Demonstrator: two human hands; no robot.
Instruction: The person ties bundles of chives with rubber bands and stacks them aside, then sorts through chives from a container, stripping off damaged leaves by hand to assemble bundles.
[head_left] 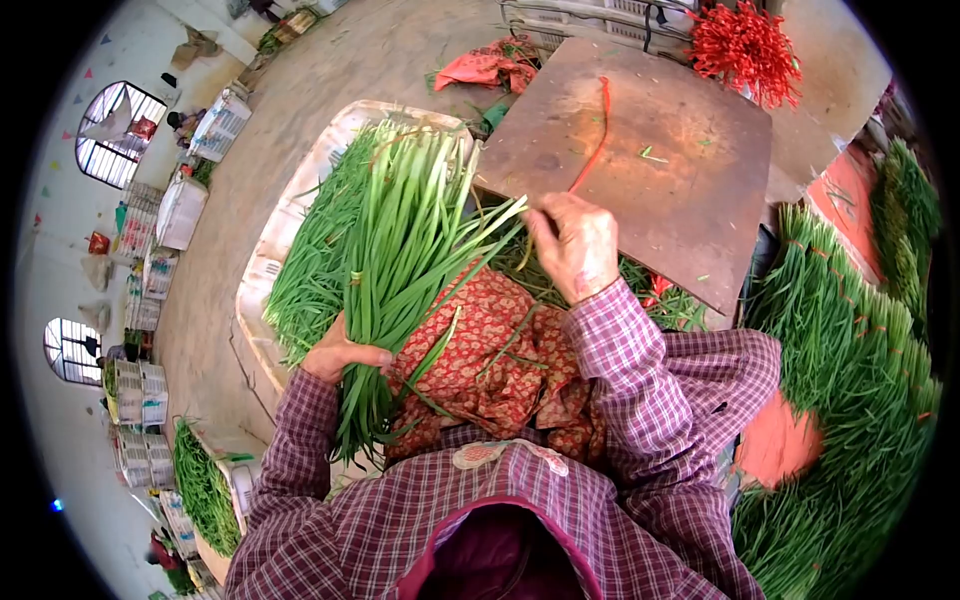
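Observation:
A thick bunch of chives (395,235), with pale stem ends pointing away from me, lies across my lap and the crate. My left hand (338,352) is closed around its leafy lower part, thumb on top. At the bunch's right side, my right hand (577,240) pinches the pale tips of a few chive stalks that slant out from the rest. More chives (318,235) fill the white crate (262,250) under the bunch. A red floral apron (500,325) covers my lap, with loose leaves on it.
A brown board (680,150) stands ahead, with one red tie strip (604,120) and leaf scraps on it. Beyond it is a cluster of red strips (745,50). Tied chive bundles (845,330) are piled at right. A leaf-filled crate (205,490) sits at lower left.

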